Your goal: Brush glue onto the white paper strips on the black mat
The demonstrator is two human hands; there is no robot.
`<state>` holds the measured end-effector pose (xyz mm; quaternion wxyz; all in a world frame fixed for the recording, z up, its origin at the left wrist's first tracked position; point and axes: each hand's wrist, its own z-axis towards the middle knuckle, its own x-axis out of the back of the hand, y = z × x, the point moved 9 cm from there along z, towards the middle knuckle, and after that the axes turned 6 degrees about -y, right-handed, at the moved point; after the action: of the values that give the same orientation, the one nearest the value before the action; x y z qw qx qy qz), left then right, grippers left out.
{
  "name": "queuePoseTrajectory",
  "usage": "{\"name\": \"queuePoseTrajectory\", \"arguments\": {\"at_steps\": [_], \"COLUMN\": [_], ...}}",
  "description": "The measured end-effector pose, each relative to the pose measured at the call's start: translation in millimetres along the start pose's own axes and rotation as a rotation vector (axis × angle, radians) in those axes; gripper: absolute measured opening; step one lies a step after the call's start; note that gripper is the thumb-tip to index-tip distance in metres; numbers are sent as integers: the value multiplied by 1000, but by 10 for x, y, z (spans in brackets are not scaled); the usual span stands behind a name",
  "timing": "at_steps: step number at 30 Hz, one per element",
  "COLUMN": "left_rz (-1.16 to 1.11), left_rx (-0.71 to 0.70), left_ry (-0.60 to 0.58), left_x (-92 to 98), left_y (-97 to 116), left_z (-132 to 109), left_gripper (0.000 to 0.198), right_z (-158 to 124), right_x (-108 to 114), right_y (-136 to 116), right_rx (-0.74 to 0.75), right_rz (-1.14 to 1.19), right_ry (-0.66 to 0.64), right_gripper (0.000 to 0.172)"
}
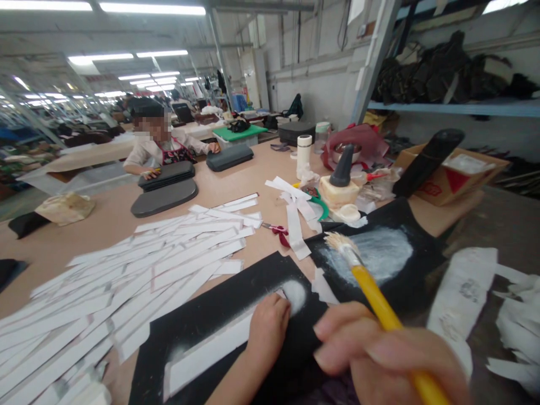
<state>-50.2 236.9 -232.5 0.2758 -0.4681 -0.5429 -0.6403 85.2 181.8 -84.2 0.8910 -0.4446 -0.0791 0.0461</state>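
Observation:
My right hand (379,354) is closed round the yellow handle of a glue brush (367,281), whose pale bristles point up-left over a glue-smeared black board (379,253). My left hand (268,332) rests with fingers curled, pressing the end of a white strip (211,351) that lies on a second black board (202,320) in front of me. A white glue patch (294,295) sits just beyond its fingertips.
Many white paper strips (139,270) cover the tan table (105,219) to my left. Red-handled scissors (278,230), a glue pot (337,191), a white cup (304,152) and a cardboard box (455,174) stand beyond. A seated co-worker (158,143) handles dark pads (166,177) across the table.

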Motion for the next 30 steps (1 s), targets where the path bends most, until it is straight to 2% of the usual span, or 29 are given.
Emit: {"name": "queuePoseTrajectory", "arguments": {"at_steps": [3,6,11,15,23,27,30], "left_rz": [48,169,370,425,136,-24,-199], "left_rx": [58,99,99,95,116,163,199], "left_ry": [-26,-80,-120,-98,34,65,108], "left_x": [34,-37,-87,-87,-9,32,48], "left_y": [-134,-178,-63,-13,-262,-365,-446], "left_z": [133,200,209,182,88,49,22], "left_gripper": [25,22,22,24,19,16,16], "right_z": [60,20,-100,-124,-130,-158,-223], "right_x": [-74,-91,-80,-171,-312,-494,-615], "right_y": [219,554,975,1201,1344,1378,1461], "right_rx": [-30,-49,-47,-110,-139,-90,-63], "right_rz": [-165,-423,-741,-816,-695,-623,-653], "right_ry": [-64,-175,-240,-299,-270,-294,-302], "right_gripper": [21,16,17,18,18,20,22]}}
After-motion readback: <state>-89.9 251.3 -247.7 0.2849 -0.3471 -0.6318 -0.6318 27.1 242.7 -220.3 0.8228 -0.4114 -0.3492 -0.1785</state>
